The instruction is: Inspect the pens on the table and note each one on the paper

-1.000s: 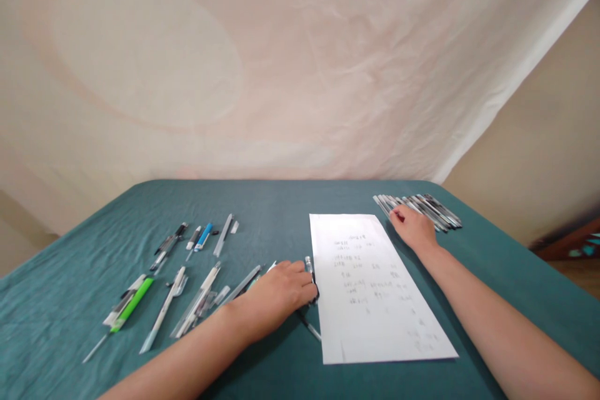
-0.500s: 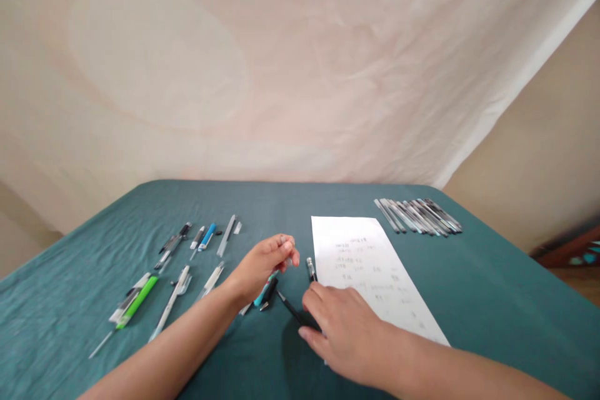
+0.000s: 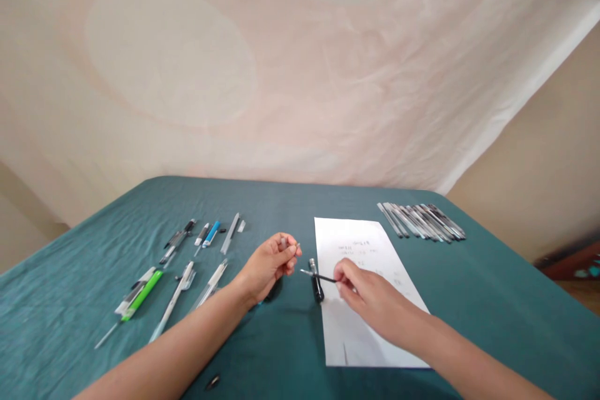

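My right hand [image 3: 360, 290] pinches a slim dark pen refill [image 3: 322, 277] over the paper's left edge, its pale tip pointing left toward my other hand. My left hand [image 3: 274, 262] is closed with thumb and fingertips together; a tiny light bit shows at them, too small to name. Beneath the refill, a black pen barrel [image 3: 315, 284] with a clear end lies along the edge of the white sheet of paper [image 3: 375, 350], which bears handwriting. Dark pen parts behind my left wrist are mostly hidden.
On the green cloth [image 3: 281, 212] at left lie several pens and parts, among them a green pen [image 3: 143, 295], a blue pen [image 3: 212, 233] and a white pen [image 3: 173, 300]. A row of refills [image 3: 422, 222] is at back right. A small dark tip [image 3: 212, 382] lies near the front.
My right hand has lifted from the cloth beside the barrel and moved up and right with the dark refill. My left hand stays pinched in nearly the same place. The view has shifted slightly.
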Demonstrator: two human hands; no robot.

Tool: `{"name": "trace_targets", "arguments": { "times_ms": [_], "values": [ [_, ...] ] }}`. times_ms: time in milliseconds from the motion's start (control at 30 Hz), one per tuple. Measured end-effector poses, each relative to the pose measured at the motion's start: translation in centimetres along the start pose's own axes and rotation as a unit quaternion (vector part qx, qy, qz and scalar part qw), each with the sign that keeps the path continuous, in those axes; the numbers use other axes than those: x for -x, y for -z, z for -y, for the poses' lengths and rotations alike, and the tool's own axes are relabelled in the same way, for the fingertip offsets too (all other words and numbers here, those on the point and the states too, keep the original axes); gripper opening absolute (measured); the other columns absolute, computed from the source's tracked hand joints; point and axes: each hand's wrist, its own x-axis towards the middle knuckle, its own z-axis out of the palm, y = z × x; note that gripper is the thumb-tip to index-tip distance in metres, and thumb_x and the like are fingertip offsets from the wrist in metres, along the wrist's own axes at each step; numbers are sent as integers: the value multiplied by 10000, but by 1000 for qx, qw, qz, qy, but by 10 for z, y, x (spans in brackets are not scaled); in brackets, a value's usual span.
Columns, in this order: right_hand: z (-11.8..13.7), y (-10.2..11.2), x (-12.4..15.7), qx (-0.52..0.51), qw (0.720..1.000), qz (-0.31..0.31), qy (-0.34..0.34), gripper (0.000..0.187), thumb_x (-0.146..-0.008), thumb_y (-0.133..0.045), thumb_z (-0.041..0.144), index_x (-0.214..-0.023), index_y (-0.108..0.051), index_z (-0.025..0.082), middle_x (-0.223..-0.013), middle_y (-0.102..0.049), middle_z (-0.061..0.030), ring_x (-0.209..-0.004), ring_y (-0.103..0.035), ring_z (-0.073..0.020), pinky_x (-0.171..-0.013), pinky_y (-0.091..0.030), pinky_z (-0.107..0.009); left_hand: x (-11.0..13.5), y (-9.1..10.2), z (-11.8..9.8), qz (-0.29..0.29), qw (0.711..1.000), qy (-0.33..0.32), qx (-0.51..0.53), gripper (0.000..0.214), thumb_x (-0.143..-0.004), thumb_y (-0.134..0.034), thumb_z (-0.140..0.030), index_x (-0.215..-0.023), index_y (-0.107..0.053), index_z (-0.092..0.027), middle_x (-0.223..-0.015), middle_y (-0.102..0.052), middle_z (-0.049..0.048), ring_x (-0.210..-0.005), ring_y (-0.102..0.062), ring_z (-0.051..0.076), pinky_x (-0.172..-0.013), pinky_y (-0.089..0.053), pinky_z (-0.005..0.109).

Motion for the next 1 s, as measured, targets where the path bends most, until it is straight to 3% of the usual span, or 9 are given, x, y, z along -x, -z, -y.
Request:
{"name": "trace_targets", "arguments": {
  "times_ms": [100, 167, 267, 633, 1000],
  "values": [
    [-26, 1, 3, -77, 994, -72, -3, 200, -946, -329, 247, -1066, -488, 228, -817, -615, -2, -705, -581, -139, -658, -435, -255, -2, -2, 7, -8, 998, 6, -65, 230, -797, -633, -286, -951, -510, -168, -786, -547, -20, -521, -438, 51, -506, -341, 189],
    [-39, -4, 5, -71, 989, -129, 2, 227, -948, -357, 287, -1103, -514, 233, -901, -636, -26, -758, -600, -154, -705, -458, -279, -2, -4, 11, -9, 993, 3, -120, 203, -807, -608, -282, -948, -538, -154, -768, -561, -11, -516, -441, 58, -509, -344, 197],
    [-47, -11, 6, -40, 984, -168, 34, 224, -937, -407, 305, -1082, -563, 235, -971, -647, -45, -812, -611, -174, -737, -471, -294, -1, -6, 14, -12, 984, -7, -177, 172, -820, -581, -289, -908, -569, -141, -755, -583, 0, -511, -437, 63, -509, -342, 200],
    [-44, -17, 7, -42, 987, -146, 57, 209, -940, -410, 255, -1071, -572, 239, -927, -641, -18, -724, -605, -141, -677, -471, -262, 1, -9, 13, -11, 984, -15, -180, 177, -817, -579, -303, -884, -579, -139, -770, -647, 20, -488, -431, 64, -482, -324, 190],
    [-43, -20, 7, -40, 987, -139, 66, 222, -942, -407, 249, -1078, -582, 242, -968, -647, -23, -790, -614, -147, -722, -479, -268, 8, -15, 15, -1, 976, -19, -219, 151, -827, -564, -277, -896, -598, -147, -780, -656, 21, -514, -463, 77, -506, -349, 199]
  ]
}}
